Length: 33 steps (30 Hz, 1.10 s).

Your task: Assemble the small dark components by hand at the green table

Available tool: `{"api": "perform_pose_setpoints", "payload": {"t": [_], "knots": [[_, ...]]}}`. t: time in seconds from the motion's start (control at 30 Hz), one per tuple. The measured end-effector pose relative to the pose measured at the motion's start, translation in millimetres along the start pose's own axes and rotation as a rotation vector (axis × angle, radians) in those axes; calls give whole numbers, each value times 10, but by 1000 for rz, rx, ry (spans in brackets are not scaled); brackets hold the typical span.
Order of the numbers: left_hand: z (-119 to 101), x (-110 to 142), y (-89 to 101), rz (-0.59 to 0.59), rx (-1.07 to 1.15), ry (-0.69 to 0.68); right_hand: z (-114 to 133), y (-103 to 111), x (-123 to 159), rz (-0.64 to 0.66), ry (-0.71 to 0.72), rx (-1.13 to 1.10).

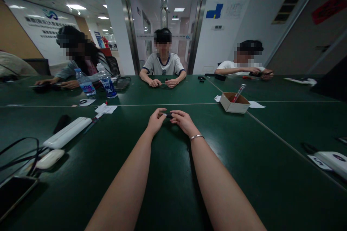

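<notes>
Both arms reach forward over the dark green table (168, 173). Between my fingertips, just above the tabletop, is a small black object with a silvery end (168, 115), too small to name surely. My left hand (156, 121) pinches its silvery left end between thumb and fingers. The black right end sits in the closed fingers of my right hand (183, 120), which partly cover it. A silver bracelet (197, 137) circles my right wrist.
An open cardboard box (234, 106) with a red-and-clear tube stands at right. To the left lie a white power bank (67, 132), cables and a phone (16, 193). Two bottles (107, 83) stand beyond. Several people sit around the table, one (162, 63) directly opposite.
</notes>
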<state>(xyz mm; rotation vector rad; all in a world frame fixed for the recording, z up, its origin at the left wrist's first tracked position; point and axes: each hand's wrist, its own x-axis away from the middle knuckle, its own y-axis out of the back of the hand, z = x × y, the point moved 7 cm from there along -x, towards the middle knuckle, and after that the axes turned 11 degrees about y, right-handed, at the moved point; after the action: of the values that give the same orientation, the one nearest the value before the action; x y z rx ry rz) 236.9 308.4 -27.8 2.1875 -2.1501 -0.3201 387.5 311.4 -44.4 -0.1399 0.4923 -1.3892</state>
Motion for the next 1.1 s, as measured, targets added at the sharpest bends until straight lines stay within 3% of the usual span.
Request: {"api": "perform_pose_setpoints", "payload": {"t": [0.33,0.63,0.87,1.1], "knots": [[-28,29,7,-3,5,39,-10,0,-7,-5,-2,-7],[-14,12,29,-22,-19,-4,7,-1,2,-2,-4,-8],[31,13,-25,48,24,55,-12,-12,2,19,-7,-10],[35,16,-63,87,17,33,-22,-19,-2,49,-7,-3]]}}
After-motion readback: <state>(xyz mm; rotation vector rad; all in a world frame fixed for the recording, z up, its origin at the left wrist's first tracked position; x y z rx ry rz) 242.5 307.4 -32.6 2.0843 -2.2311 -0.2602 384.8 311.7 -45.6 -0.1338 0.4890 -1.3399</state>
